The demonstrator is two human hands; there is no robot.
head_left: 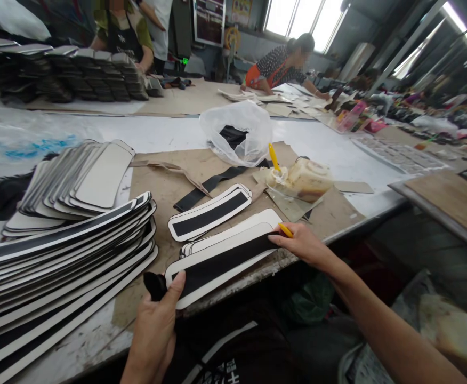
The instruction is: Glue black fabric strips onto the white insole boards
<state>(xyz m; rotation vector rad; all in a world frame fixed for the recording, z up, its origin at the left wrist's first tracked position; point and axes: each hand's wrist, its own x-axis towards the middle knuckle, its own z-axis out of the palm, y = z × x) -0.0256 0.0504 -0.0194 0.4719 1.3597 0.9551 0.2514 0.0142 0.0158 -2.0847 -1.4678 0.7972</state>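
Note:
My left hand (157, 322) grips the near left end of a curved white panel (211, 288), thumb on top. A black strip (227, 256) lies along the panel, and a dark loop of similar material (154, 285) sticks out beside my left fingers. My right hand (303, 242) is closed at the panel's right end, fingers on the strip's end. A yellow stick-like tool (285, 230) shows from its grip; the tool's working end is hidden. Just behind lie more white panels (233, 229) and a smaller panel with a black strip (210, 215).
Stacked long strip-covered panels (65, 256) and plain white panels (101, 176) fill the left side. Behind the work stand a plastic bag (237, 114) and a glue-crusted container (307, 178) with a yellow handle (274, 156). Other people work across the table.

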